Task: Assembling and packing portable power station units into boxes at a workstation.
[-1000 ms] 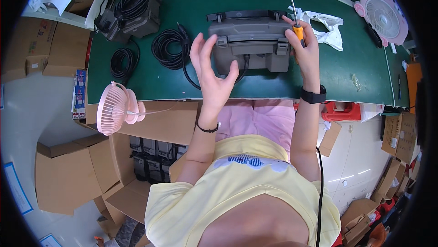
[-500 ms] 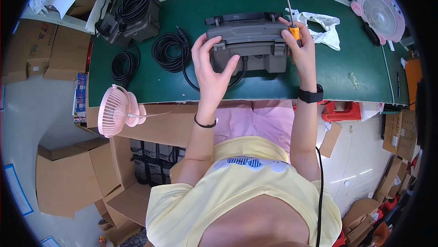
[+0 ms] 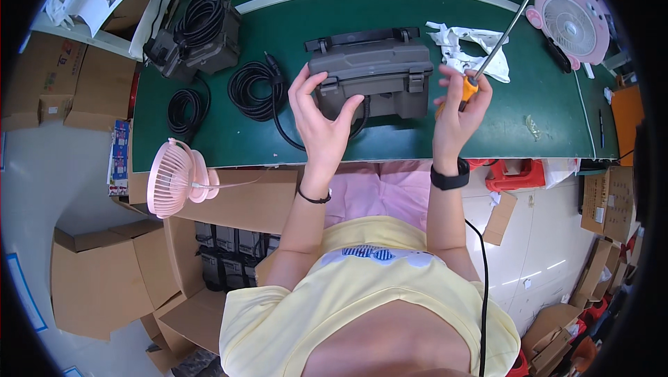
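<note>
A dark grey plastic case (image 3: 376, 71) with a carrying handle and front latches sits on the green table, its lid down. My left hand (image 3: 323, 116) grips its left end, thumb on the front and fingers over the side. Just off the right end, my right hand (image 3: 459, 109) is closed around the orange handle of a screwdriver (image 3: 502, 41), whose long shaft points up and to the right. A coiled black cable (image 3: 254, 91) lies left of the case, and a cable runs from it to the case's front.
White crumpled cloth (image 3: 480, 50) lies behind my right hand. A pink fan (image 3: 570, 25) stands at the far right, another pink fan (image 3: 174, 178) at the table's left front edge. More grey cases with coiled cable (image 3: 202, 22) stand at the far left. Cardboard boxes (image 3: 104, 272) stand below.
My right hand has left the case's right end and moved slightly toward me, tilting the screwdriver's shaft to the right. The left hand stays on the case.
</note>
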### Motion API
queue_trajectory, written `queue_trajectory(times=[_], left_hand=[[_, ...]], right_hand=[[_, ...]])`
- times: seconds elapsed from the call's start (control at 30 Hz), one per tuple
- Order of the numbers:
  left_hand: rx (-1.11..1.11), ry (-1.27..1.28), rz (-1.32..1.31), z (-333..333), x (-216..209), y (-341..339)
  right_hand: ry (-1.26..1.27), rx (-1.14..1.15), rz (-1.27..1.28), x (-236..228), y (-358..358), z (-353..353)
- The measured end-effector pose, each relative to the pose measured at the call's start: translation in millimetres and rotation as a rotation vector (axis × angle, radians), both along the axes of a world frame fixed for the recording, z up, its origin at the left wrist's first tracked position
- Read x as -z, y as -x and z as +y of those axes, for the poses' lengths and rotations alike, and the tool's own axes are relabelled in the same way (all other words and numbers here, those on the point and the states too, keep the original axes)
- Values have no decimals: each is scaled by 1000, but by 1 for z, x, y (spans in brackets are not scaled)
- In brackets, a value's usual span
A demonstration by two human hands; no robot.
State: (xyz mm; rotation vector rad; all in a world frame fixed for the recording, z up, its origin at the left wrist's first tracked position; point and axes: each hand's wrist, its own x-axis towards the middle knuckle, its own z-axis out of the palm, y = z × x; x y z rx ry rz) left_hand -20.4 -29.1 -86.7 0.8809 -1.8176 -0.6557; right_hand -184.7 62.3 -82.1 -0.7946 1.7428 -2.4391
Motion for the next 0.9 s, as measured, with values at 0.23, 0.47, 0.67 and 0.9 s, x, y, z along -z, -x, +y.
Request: queue_trajectory(times=[0.23, 0.47, 0.67, 0.9], left_hand=[[67, -98, 127, -8, 3, 0], [49, -51, 188, -5, 3, 1], [29, 59, 88, -7, 9, -1], [47, 76, 158, -7, 12, 3]], right_hand=[[-315, -115, 109, -12, -11, 18], [-93, -394, -145, -26, -8, 22], [-113, -330, -30, -25, -7, 10], [-205, -252, 129, -24, 1, 12]])
